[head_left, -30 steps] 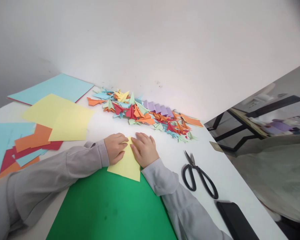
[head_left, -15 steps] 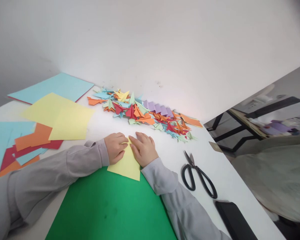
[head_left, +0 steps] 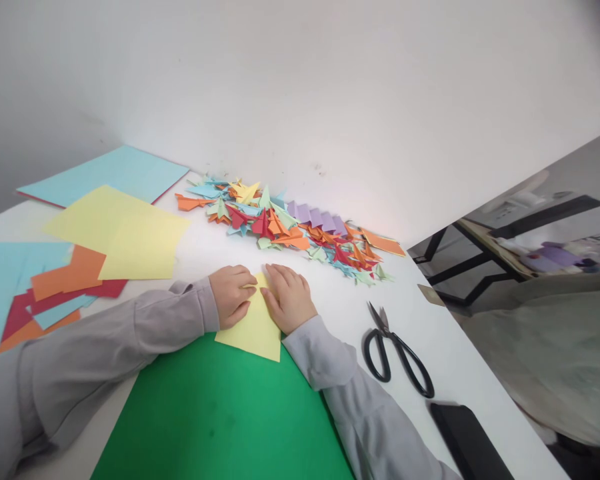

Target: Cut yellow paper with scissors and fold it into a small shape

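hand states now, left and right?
Left hand: fingers curled, pressing the small yellow paper sheet.
Right hand: open, flat on the same sheet.

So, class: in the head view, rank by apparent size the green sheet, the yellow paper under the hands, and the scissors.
1. green sheet, though nearest the camera.
2. yellow paper and scissors look alike; unranked.

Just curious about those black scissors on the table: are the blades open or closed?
Slightly open. The scissors lie flat on the white table, their two blade tips parted in a narrow V, right of the right hand.
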`<state>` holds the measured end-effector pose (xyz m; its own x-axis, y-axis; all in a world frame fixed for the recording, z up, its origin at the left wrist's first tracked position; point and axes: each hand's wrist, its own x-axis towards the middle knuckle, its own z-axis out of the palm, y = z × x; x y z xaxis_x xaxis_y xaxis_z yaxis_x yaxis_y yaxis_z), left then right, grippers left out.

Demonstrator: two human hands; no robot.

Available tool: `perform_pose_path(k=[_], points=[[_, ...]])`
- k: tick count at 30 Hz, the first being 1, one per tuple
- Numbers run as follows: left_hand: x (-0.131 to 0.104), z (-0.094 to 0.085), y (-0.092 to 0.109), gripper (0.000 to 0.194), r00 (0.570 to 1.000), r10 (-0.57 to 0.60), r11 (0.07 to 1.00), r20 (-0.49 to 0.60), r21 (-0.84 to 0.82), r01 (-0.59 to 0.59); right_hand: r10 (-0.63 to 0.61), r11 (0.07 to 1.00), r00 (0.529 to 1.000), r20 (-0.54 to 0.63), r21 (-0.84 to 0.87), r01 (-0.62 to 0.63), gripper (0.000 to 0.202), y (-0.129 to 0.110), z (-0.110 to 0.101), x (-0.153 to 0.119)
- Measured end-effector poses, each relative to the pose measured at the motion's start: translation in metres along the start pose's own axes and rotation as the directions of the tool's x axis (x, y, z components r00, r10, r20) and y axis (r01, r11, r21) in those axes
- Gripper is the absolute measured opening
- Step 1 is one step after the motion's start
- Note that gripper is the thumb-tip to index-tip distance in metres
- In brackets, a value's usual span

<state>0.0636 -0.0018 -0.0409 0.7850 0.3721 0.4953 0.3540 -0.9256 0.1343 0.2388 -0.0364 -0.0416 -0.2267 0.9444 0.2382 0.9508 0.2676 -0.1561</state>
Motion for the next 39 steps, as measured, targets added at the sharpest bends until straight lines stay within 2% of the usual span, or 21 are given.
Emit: perform_pose_path(k=[14,22,32,39], points=[[-0.001,0.0008,-0.001,0.023,1.0,0.001,1.0,0.017,0.018,-0.001,-0.016,1.0,1.0,0.001,-0.016,0.016,0.044,0.0004,0.0002,0.0005],[-0.0012,0.0012,-0.0017,0.023,1.0,-0.002,1.0,0.03,0.015,0.001,-0.021,0.999,1.0,0.014,-0.049,0.021,0.037,-0.0004,-0.0019,-0.0016],[0.0001,-0.0035,0.0009,0.026,0.996,-0.051,0.997,0.075,0.055,0.047,-0.008,0.998,1.0,0.02,-0.057,0.009,0.037,-0.002,-0.0037,-0.001],[-0.0001,-0.0021,-0.0015,0.025,0.998,-0.035,0.999,0.054,0.033,0.034,-0.004,0.998,1.0,0.027,-0.061,0.006,0.037,-0.0025,-0.0027,-0.0009]])
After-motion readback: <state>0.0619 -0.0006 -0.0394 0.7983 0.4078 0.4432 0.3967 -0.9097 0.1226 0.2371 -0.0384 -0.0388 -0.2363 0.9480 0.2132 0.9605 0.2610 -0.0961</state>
